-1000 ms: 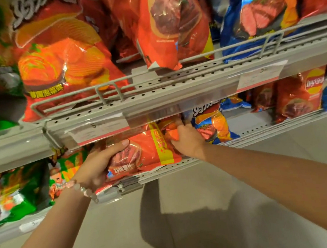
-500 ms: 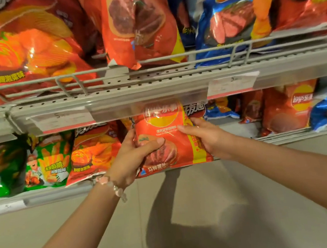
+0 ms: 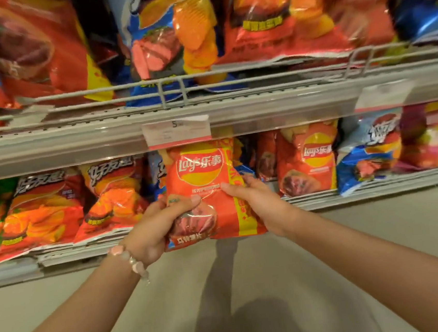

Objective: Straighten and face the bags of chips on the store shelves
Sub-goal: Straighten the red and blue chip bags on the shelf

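Note:
I hold a red Lay's chip bag (image 3: 205,178) upright in front of the lower shelf (image 3: 377,188), its logo facing me. My left hand (image 3: 161,223) grips the bag's lower left side, thumb across the front. My right hand (image 3: 254,202) grips its right edge, thumb on the front. A matching red Lay's bag (image 3: 307,164) stands on the shelf just to the right. Two orange ridged-chip bags (image 3: 52,207) lean on the shelf to the left.
The upper shelf (image 3: 260,107) with a wire front rail carries large red, blue and orange bags. A price tag (image 3: 176,131) hangs on its edge right above the held bag. A blue bag (image 3: 368,155) and a purple bag sit far right. Beige floor lies below.
The red Lay's bag went from lying sideways on the lower shelf to upright in both hands, front facing me. It now sits further right along the shelf, near the matching bag.

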The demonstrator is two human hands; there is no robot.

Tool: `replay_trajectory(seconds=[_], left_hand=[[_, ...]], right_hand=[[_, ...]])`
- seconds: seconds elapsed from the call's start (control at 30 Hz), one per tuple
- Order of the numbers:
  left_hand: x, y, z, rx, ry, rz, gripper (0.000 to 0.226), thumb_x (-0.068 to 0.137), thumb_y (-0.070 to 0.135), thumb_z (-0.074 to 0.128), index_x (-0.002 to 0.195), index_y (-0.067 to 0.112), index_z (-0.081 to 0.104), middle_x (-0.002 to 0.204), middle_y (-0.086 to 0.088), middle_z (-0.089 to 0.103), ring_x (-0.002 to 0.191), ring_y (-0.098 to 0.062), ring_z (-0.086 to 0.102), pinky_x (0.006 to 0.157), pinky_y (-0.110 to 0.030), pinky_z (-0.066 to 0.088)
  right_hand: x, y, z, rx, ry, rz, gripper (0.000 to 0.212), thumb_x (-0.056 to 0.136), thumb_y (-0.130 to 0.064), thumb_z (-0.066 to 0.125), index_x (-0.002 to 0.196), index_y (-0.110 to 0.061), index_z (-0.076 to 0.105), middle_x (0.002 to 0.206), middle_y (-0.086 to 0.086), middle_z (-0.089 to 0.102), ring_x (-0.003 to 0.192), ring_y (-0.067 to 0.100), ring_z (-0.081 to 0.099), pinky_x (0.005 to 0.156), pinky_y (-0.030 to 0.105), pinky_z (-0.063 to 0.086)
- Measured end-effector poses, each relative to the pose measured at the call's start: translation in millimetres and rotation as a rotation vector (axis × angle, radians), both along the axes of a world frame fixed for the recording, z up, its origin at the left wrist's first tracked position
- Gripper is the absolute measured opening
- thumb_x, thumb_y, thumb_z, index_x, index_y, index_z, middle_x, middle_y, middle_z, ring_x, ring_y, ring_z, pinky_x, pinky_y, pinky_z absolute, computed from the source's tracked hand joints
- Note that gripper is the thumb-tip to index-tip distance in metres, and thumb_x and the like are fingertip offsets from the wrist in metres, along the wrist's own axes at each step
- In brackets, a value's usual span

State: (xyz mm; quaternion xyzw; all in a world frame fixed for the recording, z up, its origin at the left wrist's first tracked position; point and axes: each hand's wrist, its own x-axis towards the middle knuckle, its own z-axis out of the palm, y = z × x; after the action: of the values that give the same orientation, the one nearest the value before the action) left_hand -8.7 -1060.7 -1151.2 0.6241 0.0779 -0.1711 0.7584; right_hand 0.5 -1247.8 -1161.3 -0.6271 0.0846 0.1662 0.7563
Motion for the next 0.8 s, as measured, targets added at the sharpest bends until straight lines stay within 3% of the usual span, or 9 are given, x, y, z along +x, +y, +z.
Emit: replay_trajectory(seconds=[0.07, 0.17, 0.23, 0.33, 0.43, 0.5, 0.6, 0.7, 0.8], left_hand=[[2.3, -18.5, 3.6, 0.023, -0.007, -0.019, 0.008, 0.075, 0.008, 0.068, 0.080, 0.009, 0.061, 0.073, -0.008, 0.074, 0.062, -0.018, 0.071, 0.053, -0.026, 0.056], [7.8, -38.3, 0.5, 0.011, -0.030, -0.056, 0.036, 0.065, 0.012, 0.073, 0.098, 0.004, 0.065, 0.097, -0.017, 0.073, 0.078, -0.025, 0.072, 0.064, -0.032, 0.059], [11.7, -49.5, -1.3, 0.003, -0.048, -0.069, 0.047, 0.064, 0.014, 0.073, 0.109, 0.006, 0.063, 0.101, -0.015, 0.073, 0.085, -0.027, 0.072, 0.067, -0.034, 0.060], [16.7, -59.9, -0.5, -0.030, -0.066, -0.059, 0.052, 0.060, 0.018, 0.080, 0.108, 0.010, 0.061, 0.098, -0.012, 0.074, 0.082, -0.025, 0.073, 0.063, -0.032, 0.059], [20.5, -67.1, 1.8, -0.028, -0.077, -0.051, 0.090, 0.028, 0.036, 0.097, 0.106, 0.007, 0.062, 0.094, -0.012, 0.074, 0.081, -0.026, 0.073, 0.060, -0.030, 0.058], [22.8, -73.0, 2.1, -0.025, -0.084, -0.049, 0.082, 0.041, 0.031, 0.094, 0.111, 0.005, 0.061, 0.097, -0.012, 0.074, 0.083, -0.026, 0.073, 0.060, -0.029, 0.058], [26.9, -83.3, 0.5, -0.033, -0.083, -0.018, 0.053, 0.067, 0.013, 0.075, 0.117, 0.003, 0.059, 0.104, -0.015, 0.072, 0.083, -0.025, 0.073, 0.061, -0.029, 0.058], [26.9, -91.2, -1.0, -0.024, -0.088, 0.027, 0.057, 0.068, 0.012, 0.073, 0.121, 0.000, 0.056, 0.103, -0.014, 0.072, 0.081, -0.023, 0.073, 0.061, -0.029, 0.059], [25.1, -93.8, -1.1, -0.037, -0.095, 0.040, 0.060, 0.069, 0.012, 0.072, 0.125, -0.001, 0.055, 0.104, -0.013, 0.072, 0.082, -0.022, 0.073, 0.059, -0.027, 0.058]], right_hand=[[-3.8, -20.6, 0.4, -0.001, 0.045, 0.033, 0.059, 0.077, -0.034, 0.074, 0.128, -0.014, 0.054, 0.113, 0.008, 0.070, 0.100, 0.026, 0.068, 0.092, 0.045, 0.053], [-10.5, -47.3, -1.1, 0.018, 0.006, 0.051, 0.043, 0.083, -0.031, 0.068, 0.121, -0.015, 0.060, 0.108, 0.004, 0.072, 0.097, 0.020, 0.069, 0.080, 0.030, 0.057], [-14.6, -61.9, -1.1, 0.007, -0.056, 0.019, 0.040, 0.084, -0.033, 0.066, 0.119, -0.015, 0.062, 0.105, -0.001, 0.072, 0.096, 0.016, 0.069, 0.075, 0.025, 0.055], [-18.3, -84.2, -3.3, -0.163, -0.210, -0.203, 0.044, 0.083, -0.039, 0.065, 0.120, -0.017, 0.058, 0.106, -0.003, 0.065, 0.101, 0.015, 0.063, 0.080, 0.023, 0.048], [-19.4, -119.4, -10.7, -0.528, -0.430, -0.565, 0.050, 0.082, -0.034, 0.070, 0.124, -0.012, 0.052, 0.117, 0.002, 0.058, 0.107, 0.015, 0.056, 0.093, 0.027, 0.046], [-14.4, -147.3, -13.6, -0.833, -0.529, -0.728, 0.067, 0.075, -0.039, 0.070, 0.130, -0.007, 0.048, 0.127, 0.008, 0.053, 0.118, 0.021, 0.048, 0.100, 0.035, 0.040], [4.2, -186.9, -15.4, -1.085, -0.431, -0.829, 0.087, 0.073, -0.036, 0.078, 0.143, -0.008, 0.035, 0.146, 0.019, 0.034, 0.135, 0.034, 0.031, 0.109, 0.048, 0.030], [22.0, -214.0, -20.1, -1.145, -0.295, -0.801, 0.106, 0.071, -0.037, 0.081, 0.151, -0.013, 0.015, 0.156, 0.023, 0.011, 0.144, 0.035, 0.013, 0.114, 0.048, 0.023], [35.3, -232.6, -26.4, -1.021, -0.179, -0.758, 0.114, 0.070, -0.030, 0.083, 0.152, -0.019, 0.005, 0.156, 0.022, 0.007, 0.144, 0.036, 0.017, 0.114, 0.046, 0.025]])
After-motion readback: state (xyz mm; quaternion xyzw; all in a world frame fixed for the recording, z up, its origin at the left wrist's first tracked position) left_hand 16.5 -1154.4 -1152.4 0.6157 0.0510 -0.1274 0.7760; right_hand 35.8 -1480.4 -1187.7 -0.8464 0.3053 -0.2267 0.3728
